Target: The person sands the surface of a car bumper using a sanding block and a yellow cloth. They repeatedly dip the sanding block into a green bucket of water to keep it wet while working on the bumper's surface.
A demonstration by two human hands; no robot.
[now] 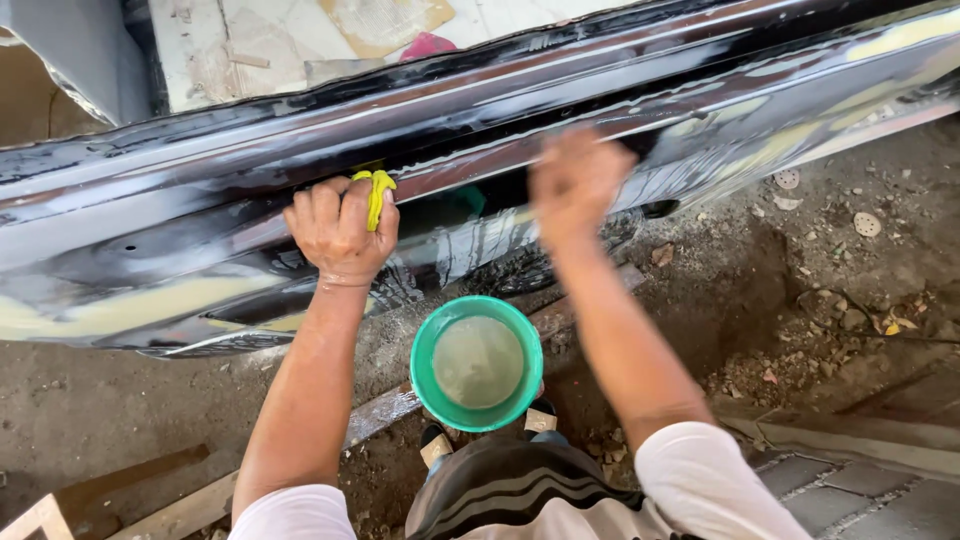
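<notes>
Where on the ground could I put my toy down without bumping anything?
Bare dirt lies left of the green bowl, between the left hand's forearm and the wooden plank. The paving at lower right is free too. It is crowded around the bowl by the feet, and rubble litters the dirt to the right under the black car panel.

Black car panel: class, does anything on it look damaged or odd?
Yes. The black panel shows pale yellowish bare patches at lower left, below the left hand gripping a yellow cloth; the coating looks worn through and streaky.

No pkgs, labels, signs or screens anywhere in view.
</notes>
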